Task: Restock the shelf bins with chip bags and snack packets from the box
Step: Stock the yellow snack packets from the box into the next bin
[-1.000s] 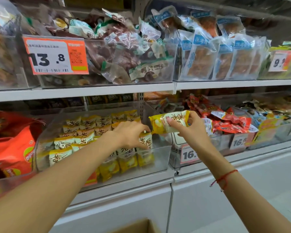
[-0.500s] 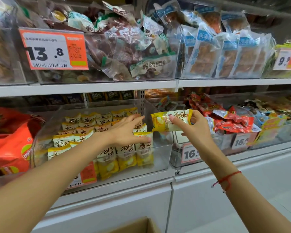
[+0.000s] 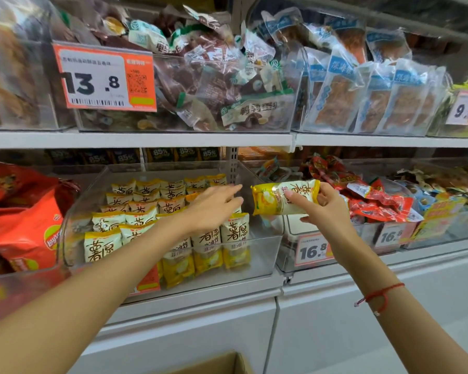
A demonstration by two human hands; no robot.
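Both bare arms stretched forward, left hand (image 3: 214,209) flat with fingers straight and palm down, right hand (image 3: 327,209) curled in a pinch, red string round its wrist.

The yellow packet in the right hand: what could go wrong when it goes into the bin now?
1. The right hand pinches the yellow packet by one end only, so it may slip.
2. The left hand lies flat on the standing packets; pushing could tip the front row.
3. The clear bin has a free corner beside a full row; the packet may land askew.
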